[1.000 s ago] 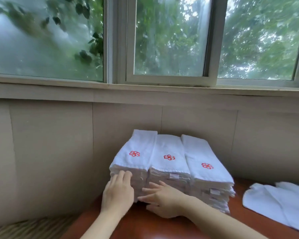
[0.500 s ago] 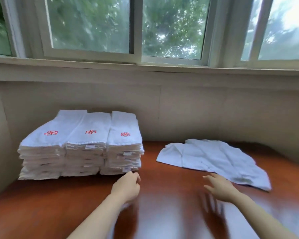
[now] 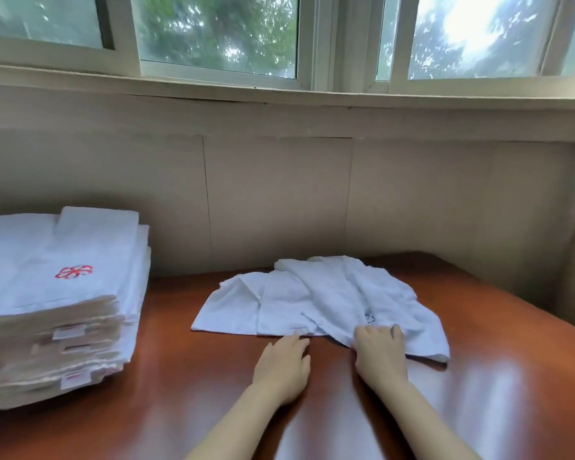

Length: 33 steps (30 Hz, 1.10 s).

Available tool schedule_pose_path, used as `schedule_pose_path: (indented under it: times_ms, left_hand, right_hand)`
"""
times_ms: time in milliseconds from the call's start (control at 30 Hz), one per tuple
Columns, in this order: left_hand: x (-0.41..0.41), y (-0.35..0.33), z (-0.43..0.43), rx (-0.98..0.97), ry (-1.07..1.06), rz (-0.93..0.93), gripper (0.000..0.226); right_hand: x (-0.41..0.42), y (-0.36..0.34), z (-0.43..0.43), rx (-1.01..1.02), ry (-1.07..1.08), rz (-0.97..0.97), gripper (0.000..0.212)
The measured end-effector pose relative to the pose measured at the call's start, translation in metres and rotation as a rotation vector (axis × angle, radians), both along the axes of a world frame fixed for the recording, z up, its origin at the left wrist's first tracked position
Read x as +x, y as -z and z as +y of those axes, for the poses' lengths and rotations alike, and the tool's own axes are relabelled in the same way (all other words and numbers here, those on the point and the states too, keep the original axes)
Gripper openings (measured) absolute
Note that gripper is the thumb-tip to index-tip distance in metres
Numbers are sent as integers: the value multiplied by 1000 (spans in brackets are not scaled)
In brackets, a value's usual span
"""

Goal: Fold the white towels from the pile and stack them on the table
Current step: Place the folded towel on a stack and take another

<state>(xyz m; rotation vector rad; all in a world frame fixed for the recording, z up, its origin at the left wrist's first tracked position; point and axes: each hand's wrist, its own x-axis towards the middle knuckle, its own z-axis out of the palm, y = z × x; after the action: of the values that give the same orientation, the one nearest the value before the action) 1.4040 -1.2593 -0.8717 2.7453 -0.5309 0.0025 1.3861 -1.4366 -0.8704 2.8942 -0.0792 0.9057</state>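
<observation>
Two hands (image 3: 281, 366), two visible stacks of folded towels (image 3: 80, 260), perhaps two loose towels (image 3: 312, 300), one table (image 3: 180, 376).

- Desk (image 3: 180, 410): reddish-brown, glossy.
- Folded towel stack (image 3: 57, 313): 9 o'clock side of desk, against wall panel (image 3: 279, 200). Red flower emblem (image 3: 73, 271) on top towel.
- Loose towel pile (image 3: 329, 293): crumpled, 3 o'clock of stack, well apart.
- Left hand (image 3: 283, 366): palm down, fingers straight, tips touching pile near edge.
- Right hand (image 3: 379, 355): 3 o'clock of left hand, fingers curled into pile near edge.
- Window (image 3: 213, 31): 12 o'clock, foliage behind glass.
</observation>
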Motion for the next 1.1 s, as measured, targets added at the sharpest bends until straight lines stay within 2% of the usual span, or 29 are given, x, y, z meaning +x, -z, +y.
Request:
schedule_pose_path:
  times_ms: [100,200,267,300,333,367,400,467,567,633,700,800,933,1000,1100]
  left_hand:
    - [-16,0,4,-78,-24,54,49]
    - [-36,-14,17,-523,-57,333,44]
    - [-53,-26,28,-883,-198,564,32]
    - [-60,-28,35,-1028,-286,637,31]
    - [-69,-31,43,-1113,-363,636,36]
    - [-77,-33,51,-1094,-426,570,49]
    - [-86,-33,61,-1016,-469,486,62]
    - [-108,-34,81,-862,-533,386,77]
    - [-141,-34,110,-820,-569,348,82]
    - [-157,-32,128,-744,-608,290,76]
    - [-173,-29,146,-658,-688,235,71]
    - [-193,-26,173,-626,-781,185,73]
    - [-216,-30,189,-339,-850,78,67]
    - [-221,-29,184,-254,-737,35,58]
    - [-225,-25,159,-280,-493,77,40]
  right_hand:
    - [-14,-9,20,59,15,41,37]
    - [-42,-7,48,131,-125,80,42]
    - [-65,-11,72,153,-259,254,31]
    - [-73,-13,87,230,-334,383,24]
    - [-82,-14,104,319,-386,597,29]
    - [-92,-13,118,391,-405,790,35]
    - [-104,-15,130,433,-443,884,34]
    - [-132,-18,143,473,-598,799,27]
    - [-157,-19,138,443,-641,768,28]
    - [-161,-20,129,260,-520,636,31]
    - [-169,-15,117,120,-301,555,36]
    - [-188,-4,101,202,-138,553,44]
    - [-213,-2,118,229,-180,551,53]
    - [-224,-6,138,241,-226,572,53]
    - [-237,-17,169,317,-353,606,48]
